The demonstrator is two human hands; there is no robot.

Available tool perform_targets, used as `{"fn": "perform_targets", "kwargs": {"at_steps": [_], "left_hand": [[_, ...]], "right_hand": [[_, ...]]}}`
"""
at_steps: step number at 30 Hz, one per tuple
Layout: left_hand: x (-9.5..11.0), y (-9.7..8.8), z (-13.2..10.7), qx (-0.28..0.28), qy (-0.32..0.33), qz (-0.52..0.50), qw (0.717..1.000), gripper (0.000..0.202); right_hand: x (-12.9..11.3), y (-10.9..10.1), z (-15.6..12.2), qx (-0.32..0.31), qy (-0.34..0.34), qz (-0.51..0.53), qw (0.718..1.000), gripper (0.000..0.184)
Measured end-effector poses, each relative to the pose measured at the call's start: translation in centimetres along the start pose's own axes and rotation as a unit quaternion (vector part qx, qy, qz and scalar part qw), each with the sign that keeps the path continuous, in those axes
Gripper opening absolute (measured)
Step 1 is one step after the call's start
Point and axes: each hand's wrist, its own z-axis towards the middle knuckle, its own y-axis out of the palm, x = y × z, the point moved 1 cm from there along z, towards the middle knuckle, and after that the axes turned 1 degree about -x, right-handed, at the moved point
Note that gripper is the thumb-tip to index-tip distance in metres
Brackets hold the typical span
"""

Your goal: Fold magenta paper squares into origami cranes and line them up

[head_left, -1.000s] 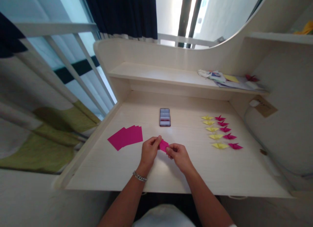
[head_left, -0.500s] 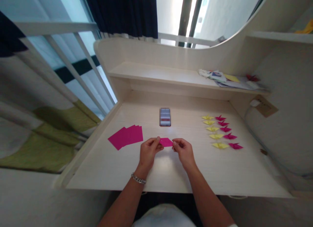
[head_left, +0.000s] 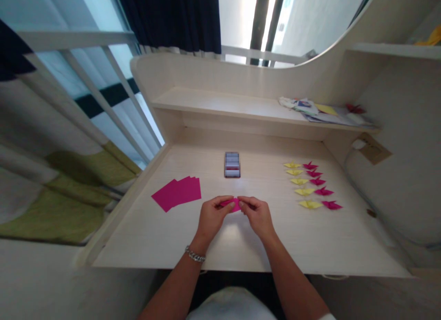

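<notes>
Both my hands pinch a small folded piece of magenta paper (head_left: 233, 204) just above the pale wooden desk (head_left: 172, 237). My left hand (head_left: 212, 216), with a metal bracelet on the wrist, grips its left end with closed fingers. My right hand (head_left: 257, 215) grips its right end, and the fingertips of both nearly meet over the paper. Most of the paper is hidden behind my fingers.
A fanned stack of magenta paper squares (head_left: 177, 192) lies at the left. A small blurred box (head_left: 232, 164) stands behind my hands. Rows of yellow folded figures (head_left: 300, 181) and magenta folded figures (head_left: 320, 185) lie at the right. Papers (head_left: 324, 113) clutter the shelf.
My hands have drawn together over the magenta paper. Half a second ago it was stretched flat between them; now it is folded narrower and mostly covered.
</notes>
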Motion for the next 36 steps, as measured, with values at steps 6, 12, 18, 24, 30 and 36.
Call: {"fn": "perform_targets", "kwargs": {"at_steps": [6, 12, 18, 24, 30, 36], "left_hand": [[0.12, 0.45, -0.23, 0.009, 0.004, -0.007, 1.0, 0.028], [0.48, 0.51, -0.25, 0.015, 0.011, -0.005, 1.0, 0.022], [0.67, 0.51, -0.4, 0.023, 0.021, -0.007, 0.999, 0.023], [0.57, 0.46, -0.47, 0.03, 0.029, 0.0, 0.999, 0.017], [0.23, 0.41, -0.39, 0.019, 0.03, -0.01, 0.999, 0.011], [-0.26, 0.14, -0.22, -0.012, 0.028, 0.002, 1.0, 0.009]], "right_hand": [[-0.57, 0.23, -0.52, 0.02, -0.075, -0.051, 0.996, 0.019], [-0.73, 0.38, -0.57, 0.029, -0.081, -0.053, 0.995, 0.015], [-0.66, 0.36, -0.46, 0.031, -0.069, -0.046, 0.996, 0.016], [-0.87, 0.32, -0.6, 0.033, -0.076, -0.042, 0.996, 0.012], [-0.71, 0.29, -0.42, 0.022, -0.076, -0.025, 0.997, 0.01], [-0.5, 0.19, 0.08, -0.03, -0.006, 0.028, 0.999, 0.011]]}}
